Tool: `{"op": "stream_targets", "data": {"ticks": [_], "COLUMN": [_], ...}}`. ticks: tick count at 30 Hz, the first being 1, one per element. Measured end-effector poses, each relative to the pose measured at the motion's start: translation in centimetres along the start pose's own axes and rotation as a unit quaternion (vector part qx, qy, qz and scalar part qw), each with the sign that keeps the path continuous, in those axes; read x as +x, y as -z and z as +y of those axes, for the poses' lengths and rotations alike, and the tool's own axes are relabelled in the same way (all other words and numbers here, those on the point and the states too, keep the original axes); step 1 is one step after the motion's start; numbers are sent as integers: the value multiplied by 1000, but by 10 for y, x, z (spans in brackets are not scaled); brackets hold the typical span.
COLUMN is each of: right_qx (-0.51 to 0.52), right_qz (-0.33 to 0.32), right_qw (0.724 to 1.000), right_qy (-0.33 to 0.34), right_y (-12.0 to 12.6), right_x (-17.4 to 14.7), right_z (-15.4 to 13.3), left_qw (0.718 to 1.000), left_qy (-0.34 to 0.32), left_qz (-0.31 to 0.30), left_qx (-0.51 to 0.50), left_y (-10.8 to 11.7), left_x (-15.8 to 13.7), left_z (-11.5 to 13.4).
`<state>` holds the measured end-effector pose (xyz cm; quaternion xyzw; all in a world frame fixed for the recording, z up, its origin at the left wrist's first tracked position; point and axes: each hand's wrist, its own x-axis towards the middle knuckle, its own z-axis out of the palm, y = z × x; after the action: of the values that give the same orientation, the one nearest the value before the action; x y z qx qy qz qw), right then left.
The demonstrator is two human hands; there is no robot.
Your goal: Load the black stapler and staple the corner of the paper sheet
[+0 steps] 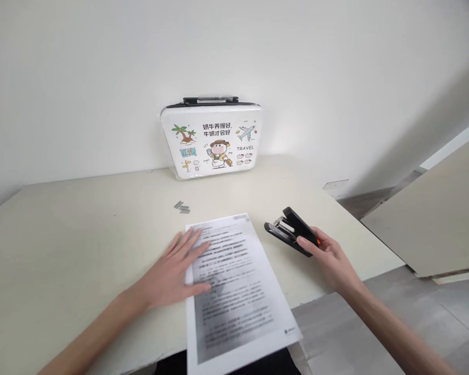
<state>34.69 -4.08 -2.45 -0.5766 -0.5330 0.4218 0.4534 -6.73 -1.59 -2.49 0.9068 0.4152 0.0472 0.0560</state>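
Observation:
Printed sheets of paper (234, 297) lie at the front of the table, their lower end reaching past its edge. My left hand (175, 271) rests on their left side with fingers spread. To the right of the paper, my right hand (328, 255) grips a black stapler (296, 234) by its rear end. The stapler's jaws point up and to the left and stand apart, with metal parts visible between them. Nothing is between the jaws. Whether the paper is one sheet or a stack I cannot tell.
Several strips of staples (182, 207) lie beyond the paper on the pale table (81, 234). A white case (214, 140) with cartoon prints and a black handle leans on the wall (101, 78). At the right, a pale panel (433, 208) stands over the grey floor (425, 312).

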Motion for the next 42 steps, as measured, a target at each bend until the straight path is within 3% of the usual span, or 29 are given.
{"op": "stream_targets", "data": {"ticks": [9,13,16,22,26,29,33,36,42], "right_qx": [-49,-39,6,87,37,-44,-78,-92,-48], "right_qz": [27,25,3,-16,-5,-19,-74,-132,-215], "right_qw": [998,999,1000,996,999,999,991,980,967], "right_qy": [25,21,1,-13,-3,17,82,115,125], "right_y": [23,13,0,-13,-2,-7,-52,-99,-168], "right_x": [-18,-23,-22,-5,9,17,29,43,71], "right_z": [-26,-30,-26,6,16,5,-24,-38,-35], "left_qw": [995,987,974,945,929,902,863,854,829], "left_qy": [-47,-54,-36,52,110,144,183,205,277], "left_qz": [-1,81,122,132,137,164,210,230,281], "left_qx": [-87,-128,-188,-296,-326,-372,-421,-419,-397], "left_y": [-21,-24,-19,6,15,15,15,17,13], "left_x": [182,214,192,86,31,12,8,8,4], "left_z": [39,45,27,-15,-27,-32,-32,-33,-42]}}
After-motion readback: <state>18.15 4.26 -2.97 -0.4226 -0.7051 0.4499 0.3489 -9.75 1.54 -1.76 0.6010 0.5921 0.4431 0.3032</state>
